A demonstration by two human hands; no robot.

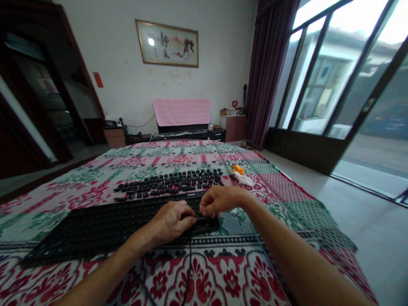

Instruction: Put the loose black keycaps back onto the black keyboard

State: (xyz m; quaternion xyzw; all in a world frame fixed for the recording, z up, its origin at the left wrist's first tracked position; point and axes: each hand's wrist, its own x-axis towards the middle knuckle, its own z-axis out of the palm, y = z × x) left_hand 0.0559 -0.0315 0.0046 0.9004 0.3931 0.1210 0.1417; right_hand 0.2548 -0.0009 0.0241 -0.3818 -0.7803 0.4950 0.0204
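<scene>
A black keyboard [95, 227] with its keycaps off lies across the patterned cloth. My left hand [174, 219] rests over its right part, fingers curled, thumb and forefinger closed near the board. Beside it, my right hand [218, 202] bends down with its fingertips pinched at the right end of the keyboard. A small dark piece shows between the two hands, too small to name; I cannot tell which hand holds it. Loose black keycaps [165, 182] lie in rows just beyond the keyboard.
An orange cloth [237, 170] and a white cloth [244, 178] lie right of the keycaps. A black cable [188, 272] runs toward me over the patterned cloth [223, 272]. Farther off are a pink cover [181, 112] over a low cabinet and glass doors [328, 85] at the right.
</scene>
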